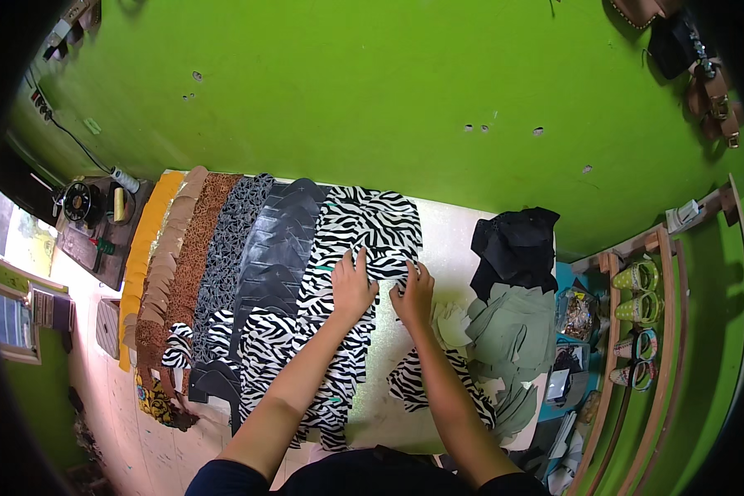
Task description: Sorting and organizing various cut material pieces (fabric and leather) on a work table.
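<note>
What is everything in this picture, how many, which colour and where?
Wall: one, green, behind the table
Table: one, pale, centre
Yellow pieces: several, yellow, table's left edge
Tan pieces: many, tan, right of those
Spotted pieces: many, brown, next right
Patterned pieces: many, grey and black, next right
Glossy pieces: many, black, next right
Zebra pieces: many, black and white, mostly mid-table
Black cloth: one heap, black, table's far right
Sage pieces: many, grey-green, nearer right
Bench: one, dark, left
Rack: one, wooden, right
Shoes: four, two green, two multicoloured, on rack
Hung footwear: several, mostly brown, upper right
Left grip: one, bare, on zebra pieces
Right grip: one, bare, at their right edge
Forearms: two, bare, from below
</note>
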Demonstrator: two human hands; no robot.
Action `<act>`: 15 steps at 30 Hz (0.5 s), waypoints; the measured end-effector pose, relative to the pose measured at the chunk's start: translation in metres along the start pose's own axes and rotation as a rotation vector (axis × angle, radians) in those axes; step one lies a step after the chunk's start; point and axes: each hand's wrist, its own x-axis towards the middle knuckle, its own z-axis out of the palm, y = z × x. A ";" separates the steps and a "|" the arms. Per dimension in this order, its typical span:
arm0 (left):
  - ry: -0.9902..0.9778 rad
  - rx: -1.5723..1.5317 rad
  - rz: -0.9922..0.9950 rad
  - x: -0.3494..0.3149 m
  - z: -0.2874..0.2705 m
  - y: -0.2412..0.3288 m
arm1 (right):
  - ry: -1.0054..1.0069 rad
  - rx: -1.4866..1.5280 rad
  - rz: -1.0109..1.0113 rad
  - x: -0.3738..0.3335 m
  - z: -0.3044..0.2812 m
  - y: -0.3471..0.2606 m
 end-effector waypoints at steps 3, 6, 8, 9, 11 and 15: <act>0.024 -0.008 0.016 0.003 0.002 0.002 | 0.073 -0.005 0.022 0.000 0.002 -0.004; 0.018 -0.003 0.012 0.005 0.000 0.004 | 0.083 -0.002 0.071 0.003 0.001 -0.008; 0.012 0.001 0.004 0.006 -0.001 0.002 | 0.054 0.010 0.093 0.004 -0.001 -0.010; 0.005 0.011 0.016 0.007 -0.002 0.002 | 0.053 0.010 0.092 0.005 -0.003 -0.010; -0.020 0.005 0.023 0.009 -0.003 0.002 | 0.036 0.031 0.093 0.005 -0.004 -0.008; 0.009 -0.049 0.044 0.016 -0.001 0.000 | 0.092 0.056 0.102 0.007 0.002 -0.008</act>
